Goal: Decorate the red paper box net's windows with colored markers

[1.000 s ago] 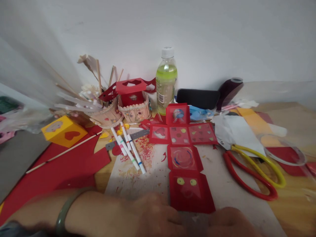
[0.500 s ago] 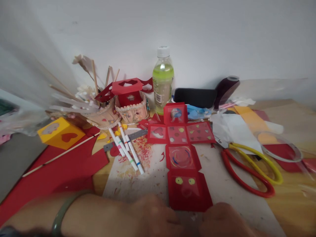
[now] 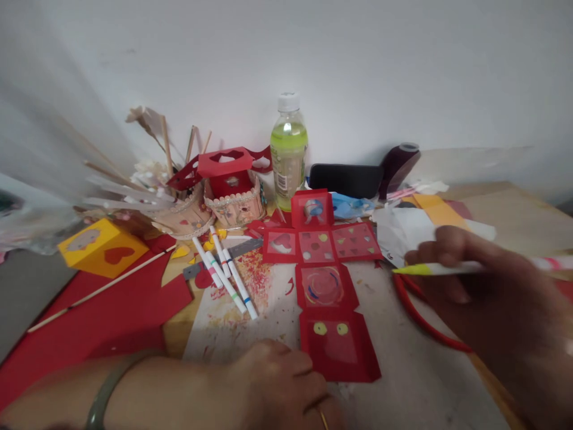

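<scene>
A red paper cross of square panels (image 3: 323, 263) lies flat on a white sheet (image 3: 394, 370), with small hearts, swirls and two yellow dots on it. My left hand (image 3: 282, 385), a ring on one finger and a green bangle on the wrist, rests with curled fingers at the sheet's near edge, touching the bottom-left corner of the lowest red panel. My right hand (image 3: 492, 304) is raised at the right, holding a white marker (image 3: 436, 269) with a yellow tip that points left over the scissors.
Three white markers (image 3: 226, 278) and a grey ruler (image 3: 224, 257) lie left of the cross. Behind stand a green drink bottle (image 3: 289, 149), a phone (image 3: 345, 178), a red box on stick baskets (image 3: 226, 185). A yellow heart box (image 3: 102, 248), red card (image 3: 107, 316) and red-handled scissors (image 3: 421, 316) flank them.
My right hand has lifted from the near edge to the right side and now holds a yellow-tipped marker. The left hand has barely moved.
</scene>
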Action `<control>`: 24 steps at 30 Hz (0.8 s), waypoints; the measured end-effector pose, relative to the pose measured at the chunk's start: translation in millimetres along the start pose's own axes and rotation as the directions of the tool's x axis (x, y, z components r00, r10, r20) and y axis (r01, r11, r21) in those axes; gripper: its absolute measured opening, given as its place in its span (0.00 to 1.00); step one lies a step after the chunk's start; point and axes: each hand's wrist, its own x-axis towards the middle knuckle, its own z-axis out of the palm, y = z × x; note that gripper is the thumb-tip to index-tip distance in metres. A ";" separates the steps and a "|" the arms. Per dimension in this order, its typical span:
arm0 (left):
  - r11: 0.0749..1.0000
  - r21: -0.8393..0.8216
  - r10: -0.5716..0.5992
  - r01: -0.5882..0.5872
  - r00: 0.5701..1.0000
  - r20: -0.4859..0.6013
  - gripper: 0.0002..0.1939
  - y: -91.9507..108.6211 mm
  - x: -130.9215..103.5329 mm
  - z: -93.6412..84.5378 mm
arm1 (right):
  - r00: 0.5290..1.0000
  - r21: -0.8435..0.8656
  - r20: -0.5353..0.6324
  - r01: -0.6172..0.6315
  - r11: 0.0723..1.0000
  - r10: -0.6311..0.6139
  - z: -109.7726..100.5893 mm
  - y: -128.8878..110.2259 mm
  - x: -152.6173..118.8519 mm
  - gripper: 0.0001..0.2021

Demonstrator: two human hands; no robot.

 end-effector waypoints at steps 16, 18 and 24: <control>0.959 0.142 -0.264 0.244 0.953 0.150 0.18 -62.4 8.8 -30.8 | 0.801 -0.535 0.572 0.202 0.820 0.176 -4.4 8.7 18.7 0.13; 0.933 0.057 -0.361 0.356 0.918 0.165 0.17 -76.1 8.9 -28.3 | 0.797 -0.549 0.567 0.176 0.817 0.209 2.0 9.8 18.6 0.14; 0.905 -0.037 -0.413 0.424 0.896 0.162 0.21 -93.8 5.4 -14.9 | 0.826 -0.556 0.476 0.018 0.831 0.300 7.7 12.3 19.2 0.14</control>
